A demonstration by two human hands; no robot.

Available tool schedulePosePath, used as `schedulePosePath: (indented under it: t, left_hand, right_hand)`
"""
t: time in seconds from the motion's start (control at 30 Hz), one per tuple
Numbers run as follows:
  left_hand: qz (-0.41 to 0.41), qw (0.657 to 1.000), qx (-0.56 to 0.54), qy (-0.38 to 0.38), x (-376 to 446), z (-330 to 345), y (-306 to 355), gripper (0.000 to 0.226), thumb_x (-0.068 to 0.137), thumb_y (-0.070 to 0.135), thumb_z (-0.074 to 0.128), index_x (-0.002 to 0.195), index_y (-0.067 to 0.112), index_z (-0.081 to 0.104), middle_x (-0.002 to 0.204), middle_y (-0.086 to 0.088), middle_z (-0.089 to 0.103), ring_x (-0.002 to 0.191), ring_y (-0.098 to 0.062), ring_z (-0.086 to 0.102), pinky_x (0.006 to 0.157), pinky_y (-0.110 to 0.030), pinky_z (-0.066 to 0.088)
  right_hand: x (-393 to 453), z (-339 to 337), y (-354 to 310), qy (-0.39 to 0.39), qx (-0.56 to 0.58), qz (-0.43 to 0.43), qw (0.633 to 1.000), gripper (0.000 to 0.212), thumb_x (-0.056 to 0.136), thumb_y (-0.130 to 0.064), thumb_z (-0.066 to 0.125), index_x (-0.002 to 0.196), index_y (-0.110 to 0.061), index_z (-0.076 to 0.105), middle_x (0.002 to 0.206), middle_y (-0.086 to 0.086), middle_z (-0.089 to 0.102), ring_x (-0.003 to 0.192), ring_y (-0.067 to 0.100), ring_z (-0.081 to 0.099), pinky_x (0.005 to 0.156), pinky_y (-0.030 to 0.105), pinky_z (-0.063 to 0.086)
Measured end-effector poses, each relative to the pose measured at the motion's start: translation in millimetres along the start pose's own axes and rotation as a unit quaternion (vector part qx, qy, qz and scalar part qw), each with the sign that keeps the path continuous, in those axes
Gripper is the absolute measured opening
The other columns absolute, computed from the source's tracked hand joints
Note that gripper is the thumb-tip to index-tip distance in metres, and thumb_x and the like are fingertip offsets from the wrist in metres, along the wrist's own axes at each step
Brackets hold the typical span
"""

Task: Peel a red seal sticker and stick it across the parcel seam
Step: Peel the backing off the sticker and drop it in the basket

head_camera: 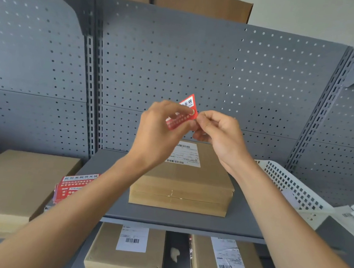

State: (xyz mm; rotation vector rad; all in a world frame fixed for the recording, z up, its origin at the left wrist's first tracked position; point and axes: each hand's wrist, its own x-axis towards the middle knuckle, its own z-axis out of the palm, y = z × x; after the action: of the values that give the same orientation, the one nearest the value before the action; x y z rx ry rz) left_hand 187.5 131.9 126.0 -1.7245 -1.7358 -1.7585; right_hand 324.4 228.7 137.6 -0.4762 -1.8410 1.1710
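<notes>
A red seal sticker (183, 112) is held up in front of the pegboard, above the parcel. My left hand (158, 131) pinches its lower left part. My right hand (219, 133) pinches its right edge with thumb and forefinger. The cardboard parcel (184, 180) lies flat on the grey shelf (182, 219), a white shipping label on its top. Its seam (177, 198) runs across the front face, below my hands. A stack of red sticker sheets (73, 186) lies at the shelf's left end.
A large flat carton (5, 184) sits on the left shelf. A white perforated basket (289, 186) with papers stands to the right. On the lower shelf lie two labelled parcels (127, 252) (228, 266). The grey pegboard (203, 69) closes the back.
</notes>
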Motion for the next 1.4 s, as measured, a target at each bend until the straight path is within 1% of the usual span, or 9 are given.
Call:
schedulePosePath:
  t: [0.17, 0.33, 0.5, 0.6, 0.83, 1.07, 1.2, 1.33, 1.4]
  left_hand:
    - [-0.012, 0.999, -0.039, 0.004, -3, 1, 5, 0.007, 0.095, 0.031, 0.073, 0.098, 0.029, 0.079, 0.093, 0.021, 0.076, 0.087, -0.004, 0.066, 0.068, -0.008, 0.036]
    - [-0.018, 0.997, -0.07, 0.01, -5, 0, 12, 0.008, 0.095, 0.026, 0.071, 0.094, 0.028, 0.079, 0.085, 0.021, 0.076, 0.079, 0.003, 0.065, 0.066, -0.007, 0.036]
    - [-0.013, 0.998, -0.059, 0.013, -3, 0, 11, 0.009, 0.095, 0.024, 0.072, 0.095, 0.026, 0.08, 0.084, 0.022, 0.074, 0.071, 0.008, 0.06, 0.063, -0.005, 0.035]
    - [-0.012, 0.998, -0.054, 0.013, -3, 1, 10, 0.01, 0.095, 0.023, 0.072, 0.096, 0.023, 0.081, 0.084, 0.02, 0.075, 0.068, 0.009, 0.058, 0.063, -0.005, 0.035]
    - [-0.017, 0.998, -0.06, 0.004, -3, 0, 9, 0.01, 0.095, 0.024, 0.071, 0.094, 0.027, 0.081, 0.084, 0.021, 0.077, 0.082, 0.004, 0.067, 0.074, -0.006, 0.039]
    - [-0.022, 0.998, -0.058, -0.004, -3, 0, 9, 0.013, 0.096, 0.024, 0.07, 0.096, 0.024, 0.082, 0.088, 0.02, 0.078, 0.089, -0.002, 0.07, 0.083, -0.014, 0.047]
    - [-0.021, 0.998, -0.055, -0.002, -3, 0, 11, 0.014, 0.096, 0.023, 0.069, 0.095, 0.027, 0.082, 0.087, 0.022, 0.077, 0.09, -0.003, 0.07, 0.088, -0.018, 0.049]
    - [-0.018, 0.999, -0.05, 0.003, -2, -1, 11, 0.014, 0.096, 0.022, 0.069, 0.093, 0.029, 0.082, 0.084, 0.026, 0.075, 0.087, 0.0, 0.069, 0.082, -0.012, 0.045]
    - [-0.016, 0.999, -0.047, 0.004, -2, -1, 11, 0.015, 0.096, 0.022, 0.069, 0.093, 0.029, 0.082, 0.084, 0.026, 0.075, 0.087, 0.0, 0.069, 0.081, -0.012, 0.045]
  right_hand:
    - [-4, 3, -10, -0.011, -0.029, -0.055, 0.998, 0.019, 0.104, -0.007, 0.053, 0.092, -0.005, 0.068, 0.08, 0.006, 0.069, 0.067, 0.01, 0.065, 0.069, 0.022, 0.054]
    - [-7, 2, -13, -0.005, -0.054, -0.075, 0.996, 0.018, 0.103, -0.007, 0.054, 0.094, -0.002, 0.069, 0.083, 0.013, 0.07, 0.072, 0.015, 0.067, 0.075, 0.036, 0.057]
    - [-9, 0, -13, -0.009, -0.063, -0.065, 0.996, 0.017, 0.102, -0.006, 0.056, 0.092, -0.009, 0.069, 0.075, -0.002, 0.071, 0.069, 0.013, 0.066, 0.075, 0.037, 0.057]
    - [-11, -1, -14, -0.012, -0.063, -0.056, 0.996, 0.015, 0.102, -0.006, 0.056, 0.097, -0.001, 0.07, 0.076, -0.002, 0.071, 0.068, 0.01, 0.066, 0.072, 0.029, 0.056]
    - [-15, -1, -16, -0.01, -0.067, -0.047, 0.997, 0.016, 0.102, -0.007, 0.055, 0.099, 0.001, 0.069, 0.079, -0.001, 0.071, 0.07, 0.01, 0.065, 0.078, 0.038, 0.057]
    - [-16, 2, -16, -0.002, -0.083, -0.065, 0.994, 0.018, 0.101, -0.003, 0.054, 0.092, -0.006, 0.068, 0.073, -0.004, 0.068, 0.066, 0.01, 0.064, 0.069, 0.023, 0.055]
    - [-16, 4, -16, 0.0, -0.091, -0.068, 0.994, 0.017, 0.102, -0.002, 0.053, 0.093, -0.004, 0.067, 0.076, 0.0, 0.067, 0.065, 0.01, 0.064, 0.069, 0.026, 0.056]
    - [-16, 4, -16, 0.0, -0.097, -0.065, 0.993, 0.016, 0.102, -0.004, 0.054, 0.096, -0.003, 0.068, 0.083, 0.007, 0.071, 0.067, 0.013, 0.066, 0.073, 0.034, 0.058]
    - [-16, 4, -16, 0.0, -0.099, -0.061, 0.993, 0.016, 0.102, -0.004, 0.053, 0.097, -0.002, 0.069, 0.084, 0.008, 0.071, 0.068, 0.014, 0.066, 0.074, 0.035, 0.058]
